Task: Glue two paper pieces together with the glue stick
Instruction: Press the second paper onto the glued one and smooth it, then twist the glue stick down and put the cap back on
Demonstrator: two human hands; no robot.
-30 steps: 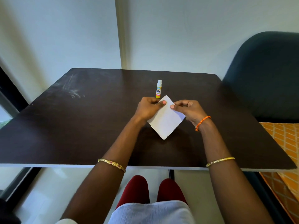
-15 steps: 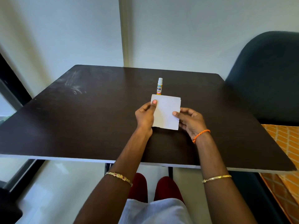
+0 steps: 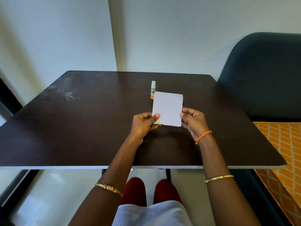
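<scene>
Paper (image 3: 167, 108) held up between both hands, glue stick (image 3: 153, 89) upright just beyond them.

Left hand (image 3: 143, 124) pinches the lower left edge, thumb on top; right hand (image 3: 193, 122) pinches the lower right edge. Judging it light and floppy, so edge grips near the corners keep it flat (easy to crease). Can't tell whether this is one sheet or two stacked; a faint second edge shows at the top right. Stick base hidden behind the paper, cap looks on.

glue stick (image 3: 153, 89): 1 | paper (image 3: 167, 108): 1 visible | table (image 3: 81, 128): 1 | chair (image 3: 263, 75): 1
</scene>
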